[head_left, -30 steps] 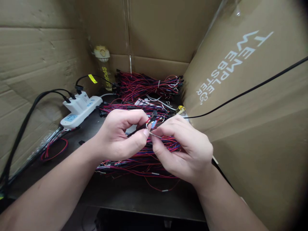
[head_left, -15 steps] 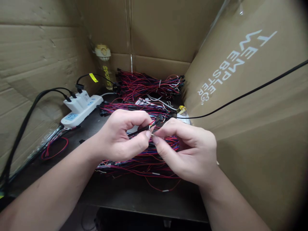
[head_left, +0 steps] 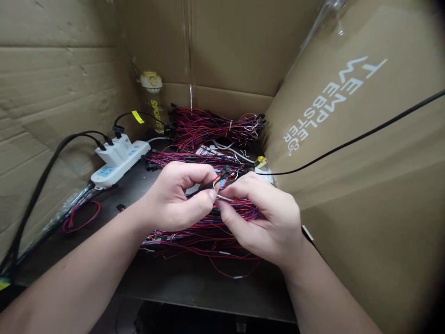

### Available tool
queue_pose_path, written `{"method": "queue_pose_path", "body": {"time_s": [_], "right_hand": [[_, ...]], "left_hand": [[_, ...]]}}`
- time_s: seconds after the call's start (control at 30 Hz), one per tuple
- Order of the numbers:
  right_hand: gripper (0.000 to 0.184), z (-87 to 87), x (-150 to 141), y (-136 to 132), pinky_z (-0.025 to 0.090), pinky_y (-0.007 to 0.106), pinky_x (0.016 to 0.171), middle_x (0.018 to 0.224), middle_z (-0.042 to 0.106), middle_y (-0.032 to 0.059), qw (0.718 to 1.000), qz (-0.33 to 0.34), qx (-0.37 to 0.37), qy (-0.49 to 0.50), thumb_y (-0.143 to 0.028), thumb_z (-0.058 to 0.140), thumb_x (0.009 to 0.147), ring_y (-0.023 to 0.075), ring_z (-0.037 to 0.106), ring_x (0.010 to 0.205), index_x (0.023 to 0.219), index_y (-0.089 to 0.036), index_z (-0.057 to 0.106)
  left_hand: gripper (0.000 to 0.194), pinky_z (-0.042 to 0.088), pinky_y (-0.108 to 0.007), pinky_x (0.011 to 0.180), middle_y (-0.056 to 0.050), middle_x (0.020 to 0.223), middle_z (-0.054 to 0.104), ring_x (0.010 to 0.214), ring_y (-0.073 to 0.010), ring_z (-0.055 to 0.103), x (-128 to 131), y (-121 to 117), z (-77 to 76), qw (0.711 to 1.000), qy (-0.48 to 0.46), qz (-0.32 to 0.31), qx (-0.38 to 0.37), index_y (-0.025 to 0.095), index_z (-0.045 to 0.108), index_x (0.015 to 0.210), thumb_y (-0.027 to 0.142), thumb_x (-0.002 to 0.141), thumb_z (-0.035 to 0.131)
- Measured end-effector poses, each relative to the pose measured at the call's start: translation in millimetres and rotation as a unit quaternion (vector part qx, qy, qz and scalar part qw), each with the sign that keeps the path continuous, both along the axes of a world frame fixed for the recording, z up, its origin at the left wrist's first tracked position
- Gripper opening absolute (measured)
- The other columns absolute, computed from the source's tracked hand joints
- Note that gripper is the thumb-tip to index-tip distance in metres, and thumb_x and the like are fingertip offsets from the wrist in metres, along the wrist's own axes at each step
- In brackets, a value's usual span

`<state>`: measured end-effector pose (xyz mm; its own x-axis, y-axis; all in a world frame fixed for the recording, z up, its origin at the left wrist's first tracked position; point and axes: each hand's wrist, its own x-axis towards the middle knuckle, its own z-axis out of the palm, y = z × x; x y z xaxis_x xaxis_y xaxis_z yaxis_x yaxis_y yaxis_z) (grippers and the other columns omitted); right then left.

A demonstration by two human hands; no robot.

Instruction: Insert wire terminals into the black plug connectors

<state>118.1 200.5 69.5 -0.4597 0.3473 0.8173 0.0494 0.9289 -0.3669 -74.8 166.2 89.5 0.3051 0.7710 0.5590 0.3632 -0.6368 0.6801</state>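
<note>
My left hand pinches a wire harness between thumb and forefinger. From that grip a small black connector sticks out at the top, with a bit of red wire beside it. A short white wire runs from the left fingertips toward my right hand, whose thumb and forefinger are closed around its end. The two sets of fingertips almost touch. Under both hands lies a heap of red, black and blue wires, partly covered by them.
A tied bundle of red and black wires lies at the back. On the left stand a white power strip with plugged-in adapters and a bottle. Cardboard walls enclose the table; a black cable crosses on the right.
More of the white wire shows between the fingertips now. My right hand has shifted slightly left, and the whole view has tilted a little; the left hand keeps its pinch.
</note>
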Motion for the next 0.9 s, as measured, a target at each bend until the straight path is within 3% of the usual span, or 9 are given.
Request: {"method": "queue_pose_path", "body": {"time_s": [0.17,0.3,0.5,0.9], "right_hand": [[0.014,-0.8,0.5,1.4,0.054,0.036,0.070,0.078,0.072,0.0041,0.998,-0.019,0.050,-0.013,-0.005,0.068,0.087,0.0174,0.065,0.072,0.086,-0.018,0.065],[0.017,-1.9,-0.9,1.9,0.056,0.035,0.072,0.082,0.074,0.0048,0.999,0.007,0.040,0.007,-0.003,0.070,0.083,0.0174,0.067,0.074,0.083,-0.018,0.065],[0.019,0.4,-3.5,-2.4,0.059,0.031,0.072,0.080,0.075,0.0033,0.997,0.048,-0.045,0.045,-0.001,0.069,0.081,0.0157,0.069,0.073,0.078,-0.019,0.067],[0.017,4.9,0.6,-10.6,0.055,0.026,0.063,0.070,0.069,0.0008,0.972,0.090,-0.214,0.024,-0.005,0.070,0.082,0.0119,0.063,0.064,0.071,-0.016,0.065]], "left_hand": [[0.014,0.037,-0.023,0.050,0.004,0.059,0.046,0.054,-0.0093,0.040,1.3,0.8,0.1,1.000,0.002,-0.003,0.010,0.017,0.054,0.067,0.013,0.080,0.057],[0.014,0.039,-0.024,0.051,0.002,0.061,0.050,0.055,-0.0106,0.045,1.1,1.7,-1.8,1.000,-0.003,-0.015,-0.003,0.017,0.053,0.068,0.015,0.080,0.058],[0.015,0.038,-0.025,0.050,0.002,0.059,0.049,0.055,-0.0112,0.044,0.4,0.7,-1.7,0.999,-0.005,-0.024,-0.030,0.018,0.051,0.066,0.016,0.079,0.059],[0.016,0.041,-0.026,0.051,0.000,0.062,0.056,0.055,-0.0121,0.048,-0.3,-1.9,2.5,0.998,0.023,-0.057,-0.019,0.018,0.052,0.066,0.011,0.079,0.059]]}}
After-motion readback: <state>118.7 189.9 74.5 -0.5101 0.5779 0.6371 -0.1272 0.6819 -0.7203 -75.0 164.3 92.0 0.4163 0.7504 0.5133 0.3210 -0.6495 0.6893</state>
